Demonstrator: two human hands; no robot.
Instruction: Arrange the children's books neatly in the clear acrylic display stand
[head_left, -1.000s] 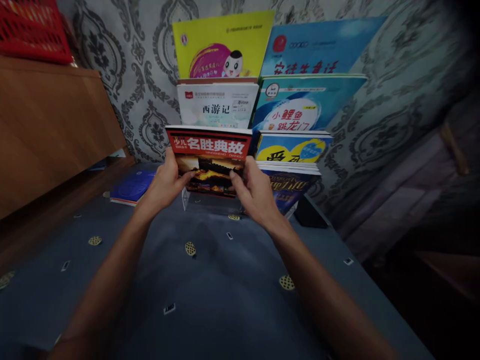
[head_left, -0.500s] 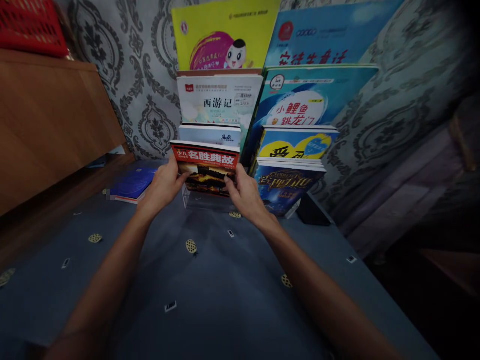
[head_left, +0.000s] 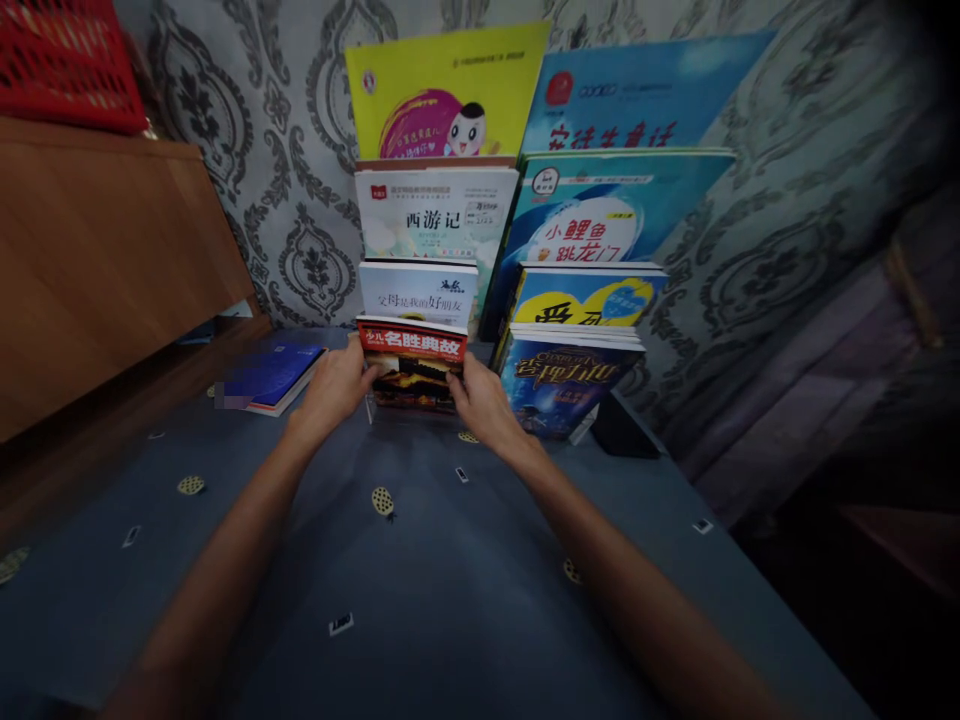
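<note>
From here I see the left hand (head_left: 339,385) and right hand (head_left: 484,398) holding 1 red book (head_left: 411,368), mid-frame, apparently seating it; next calls for a level release.

The left hand (head_left: 334,385) and right hand (head_left: 484,402) are bare, with slender fingers (head_left: 457,390) and narrow wrists (head_left: 300,428). The left forearm (head_left: 232,535) and right forearm (head_left: 600,535) are bare too, slim and smooth in outline, broadening gradually away from the wrists. Towards the view's lower edge both blur and darken, hiding finer detail; the nails are too small to make out.
</note>
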